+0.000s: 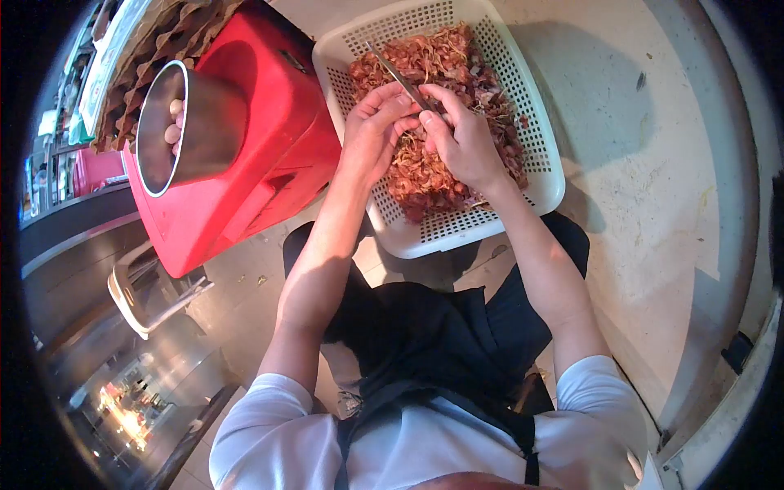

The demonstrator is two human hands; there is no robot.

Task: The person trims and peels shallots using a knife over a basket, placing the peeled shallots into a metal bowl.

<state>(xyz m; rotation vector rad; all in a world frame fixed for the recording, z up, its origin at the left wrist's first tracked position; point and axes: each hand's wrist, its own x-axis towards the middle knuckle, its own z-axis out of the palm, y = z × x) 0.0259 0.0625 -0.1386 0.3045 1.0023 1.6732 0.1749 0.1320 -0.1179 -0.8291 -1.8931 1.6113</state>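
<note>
White basket rim [457,242] sits apart from right hand [467,149], grip round knife [398,78]; left hand's [376,131] grip unclear.

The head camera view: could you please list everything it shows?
Basket: one, white, top centre
Scraps: heap, reddish-brown, in basket
Knife: one, grey, in right hand
Pot: one, silver, on box
Round pieces: at least three, pale, in pot
Box: one, red, left of basket
Crinkled trays: several, brown, upper left
Stool-like item: one, cream, lower left
Background clutter: uncountable, mixed, far left
Apron: one, black, on person
Shirt: one, white, under apron
Left hand: one, bare, over basket
Right hand: one, bare, over basket
</note>
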